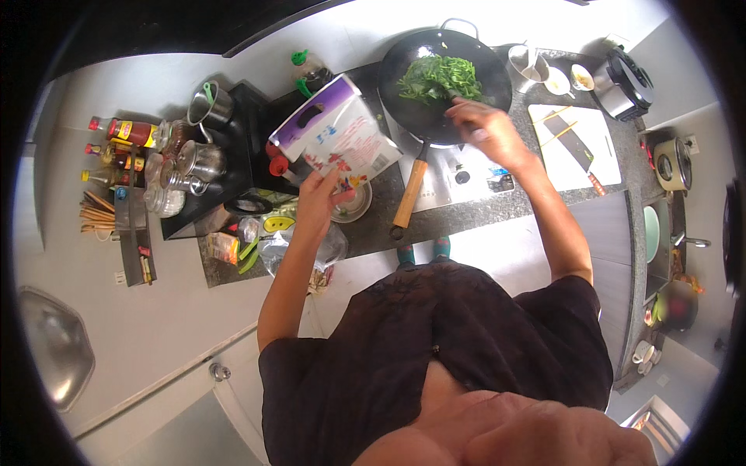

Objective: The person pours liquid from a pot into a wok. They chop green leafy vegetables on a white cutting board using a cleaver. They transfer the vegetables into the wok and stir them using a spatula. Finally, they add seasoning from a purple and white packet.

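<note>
My left hand (322, 198) grips the lower edge of a printed plastic pouch (349, 137) with a purple top band and a handle hole. The pouch is tilted above the counter, left of the wok, and bears writing. Chopped green vegetables (440, 78) lie heaped in a black wok (402, 119) on the steel cooktop (434, 189). Over the wok's near right side is my right hand (486, 125), its fingers bunched close to the greens. Whether something small is between those fingers is too blurred to tell. The wok's wooden handle (411, 192) points towards me.
Right of the wok, a cleaver (568, 140) and chopsticks (558, 133) lie on a white cutting board (603, 154). A steel pot (527, 76) stands behind it. Sauce bottles (137, 133), glass jars (165, 198) and a steel saucepan (211, 108) crowd the left. A bowl (355, 207) sits below the pouch.
</note>
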`<state>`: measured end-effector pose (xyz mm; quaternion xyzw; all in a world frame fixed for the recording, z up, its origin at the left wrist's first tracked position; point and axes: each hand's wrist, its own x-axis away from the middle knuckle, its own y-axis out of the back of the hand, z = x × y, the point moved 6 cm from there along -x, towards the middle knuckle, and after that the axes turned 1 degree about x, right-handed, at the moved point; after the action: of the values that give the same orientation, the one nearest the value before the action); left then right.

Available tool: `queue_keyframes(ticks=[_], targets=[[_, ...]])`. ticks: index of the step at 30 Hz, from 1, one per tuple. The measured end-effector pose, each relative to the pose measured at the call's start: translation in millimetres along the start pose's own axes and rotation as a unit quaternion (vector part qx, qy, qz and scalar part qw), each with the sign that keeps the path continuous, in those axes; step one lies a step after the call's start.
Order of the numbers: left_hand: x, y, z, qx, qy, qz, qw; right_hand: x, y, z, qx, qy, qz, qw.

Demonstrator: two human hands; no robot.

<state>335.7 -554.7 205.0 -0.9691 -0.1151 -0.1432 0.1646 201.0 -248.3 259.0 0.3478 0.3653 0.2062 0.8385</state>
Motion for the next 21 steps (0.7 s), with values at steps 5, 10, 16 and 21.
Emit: queue_keyframes(ticks=[5, 10, 16, 21], targets=[[-30, -18, -10, -0.109, -0.027, 0.026, 0.993, 49, 16, -53, -0.008, -0.163, -0.113, 0.98], [-70, -27, -8, -0.223, -0.063, 0.045, 0.972, 92, 35, -76, -0.238, -0.233, -0.211, 0.919], [-88, -94, -3, -0.258, -0.035, 0.133, 0.956, 140, 47, -64, -0.525, -0.224, -0.332, 0.751], [-96, -145, 44, -0.108, 0.118, 0.254, 0.954, 138, 61, -38, -0.605, -0.202, -0.303, 0.708]])
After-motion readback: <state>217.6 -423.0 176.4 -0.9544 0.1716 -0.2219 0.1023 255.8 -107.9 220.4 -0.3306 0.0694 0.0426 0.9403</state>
